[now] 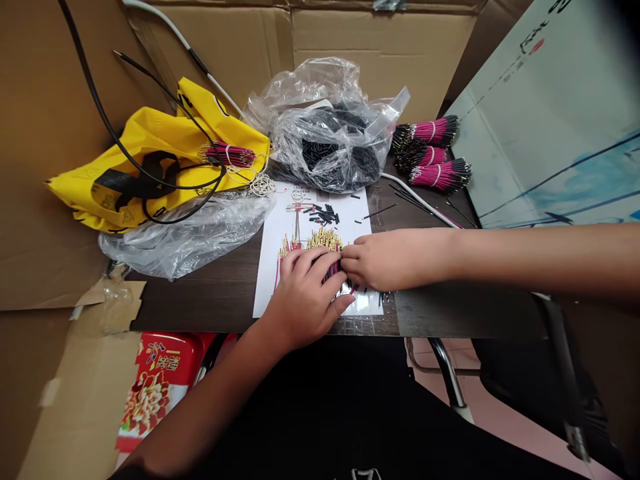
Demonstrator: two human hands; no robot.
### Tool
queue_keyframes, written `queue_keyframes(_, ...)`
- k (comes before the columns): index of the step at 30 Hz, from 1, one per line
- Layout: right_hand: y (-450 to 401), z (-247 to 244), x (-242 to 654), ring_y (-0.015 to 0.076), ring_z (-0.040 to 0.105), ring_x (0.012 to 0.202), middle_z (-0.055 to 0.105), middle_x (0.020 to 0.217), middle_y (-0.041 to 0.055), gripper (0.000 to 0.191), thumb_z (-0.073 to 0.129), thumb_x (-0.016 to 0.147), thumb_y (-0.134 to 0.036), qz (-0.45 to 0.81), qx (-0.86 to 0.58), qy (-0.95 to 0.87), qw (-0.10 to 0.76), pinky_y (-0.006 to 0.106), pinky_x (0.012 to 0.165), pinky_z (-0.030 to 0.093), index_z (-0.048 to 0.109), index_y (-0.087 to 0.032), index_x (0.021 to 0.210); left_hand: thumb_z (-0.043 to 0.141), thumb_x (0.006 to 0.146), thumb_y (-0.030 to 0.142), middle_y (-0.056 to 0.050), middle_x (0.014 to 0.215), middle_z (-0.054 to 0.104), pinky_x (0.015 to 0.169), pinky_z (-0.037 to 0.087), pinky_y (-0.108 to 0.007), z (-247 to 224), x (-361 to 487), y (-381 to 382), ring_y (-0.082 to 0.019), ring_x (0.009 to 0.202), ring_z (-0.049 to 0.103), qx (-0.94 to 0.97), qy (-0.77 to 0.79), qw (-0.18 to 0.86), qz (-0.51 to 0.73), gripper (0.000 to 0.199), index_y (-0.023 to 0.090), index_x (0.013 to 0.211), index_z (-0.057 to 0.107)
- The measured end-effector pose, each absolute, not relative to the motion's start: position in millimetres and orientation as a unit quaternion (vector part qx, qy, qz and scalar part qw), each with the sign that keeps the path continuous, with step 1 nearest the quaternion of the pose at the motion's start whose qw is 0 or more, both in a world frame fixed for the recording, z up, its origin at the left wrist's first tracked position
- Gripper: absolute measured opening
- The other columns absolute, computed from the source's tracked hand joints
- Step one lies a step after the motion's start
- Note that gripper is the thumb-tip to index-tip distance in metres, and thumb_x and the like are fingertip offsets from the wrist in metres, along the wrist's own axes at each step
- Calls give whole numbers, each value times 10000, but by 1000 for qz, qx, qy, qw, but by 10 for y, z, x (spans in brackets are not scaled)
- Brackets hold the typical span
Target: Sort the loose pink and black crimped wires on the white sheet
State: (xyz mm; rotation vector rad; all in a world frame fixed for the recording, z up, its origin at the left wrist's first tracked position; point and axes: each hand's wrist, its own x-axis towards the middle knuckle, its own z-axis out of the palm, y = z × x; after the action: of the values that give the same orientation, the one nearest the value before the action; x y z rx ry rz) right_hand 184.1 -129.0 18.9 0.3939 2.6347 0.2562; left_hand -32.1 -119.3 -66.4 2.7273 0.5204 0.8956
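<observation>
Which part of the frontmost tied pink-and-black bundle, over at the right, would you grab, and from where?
Probably the pink middle of the bundle, beside its white band, from above and the near side, gripping across its length. It lies roughly left to right, other bundles crowd it from behind, and its black right end fans out. The right hand is nearer.

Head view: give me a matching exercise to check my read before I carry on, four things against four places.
1. Left hand
2. Yellow bag
3. Pile of tied magenta-and-black wire bundles
4. White sheet of paper

A. Right of the clear plastic bag with black contents
B. Under the loose short black pieces
C. Over the gold-tipped wires
D. Left of the clear plastic bag with black contents

Pairs: 1-C, 2-D, 3-A, 4-B
</observation>
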Motion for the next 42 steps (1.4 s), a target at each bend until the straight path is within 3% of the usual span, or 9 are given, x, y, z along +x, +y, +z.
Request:
queue_keyframes(5, -1287, 273, 1773, 224, 568, 807, 634, 813, 69, 161, 556, 932, -125, 82, 106, 950, 280, 353, 614, 314, 670, -134, 819, 469, 982, 452, -145, 1353, 610, 1052, 320, -562, -668, -327, -1193, -332, 1275, 491, 927, 166, 116, 316, 388, 174, 1127, 698)
queue_keyframes(10, -1295, 318, 1778, 200, 545, 787, 617, 822, 65, 214, 486, 971, -104, 98, 91, 959, 250, 354, 626, 322, 656, -124, 843, 544, 946, 445, -123, 1274, 649, 1033, 338, -539, -644, -332, -1216, -318, 1196, 524, 919, 164, 124, 336, 345, 170, 1076, 707)
queue_keyframes(15, -1300, 469, 1771, 179, 489, 766, 585, 818, 61, 257, 437, 1008, -116, 133, 102, 961, 222, 359, 636, 314, 631, -125, 839, 623, 904, 397, -74, 987, 694, 923, 388, -469, -616, -325, -1243, -248, 951, 550, 900, 187, 112, 377, 247, 185, 989, 717)
queue_keyframes(21, -1288, 694, 1610, 178, 439, 753, 548, 804, 58, 329, 366, 1027, -114, 154, 134, 958, 201, 364, 633, 287, 615, -149, 815, 595, 910, 277, -24, 689, 593, 782, 376, -415, -502, -276, -1292, -198, 757, 504, 887, 230, 69, 394, 221, 184, 714, 638)
queue_keyframes(28, -1294, 795, 1610, 180, 465, 799, 556, 862, 56, 283, 339, 1041, -133, 144, 278, 936, 160, 366, 702, 314, 615, -157, 979, 654, 863, 237, -6, 706, 632, 841, 365, -437, -572, -773, -1243, -211, 757, 540, 853, 359, -4, 380, 91, 214, 787, 610)
queue_keyframes(34, -1423, 488, 1650, 161, 501, 696, 588, 804, 31, 114, 552, 934, -91, 28, 313, 920, 235, 341, 640, 312, 613, -158, 865, 612, 868, 261, -7, 639, 551, 823, 327, -438, -774, -1117, -1190, -214, 713, 502, 837, 457, -70, 293, 189, 224, 700, 531)
queue_keyframes(42, -1549, 143, 1600, 169, 538, 725, 619, 819, 44, 156, 515, 976, -144, 60, 307, 918, 241, 332, 614, 268, 623, -146, 863, 540, 887, 336, -42, 718, 573, 794, 311, -450, -719, -991, -1145, -237, 752, 492, 869, 432, -28, 240, 190, 211, 745, 551)
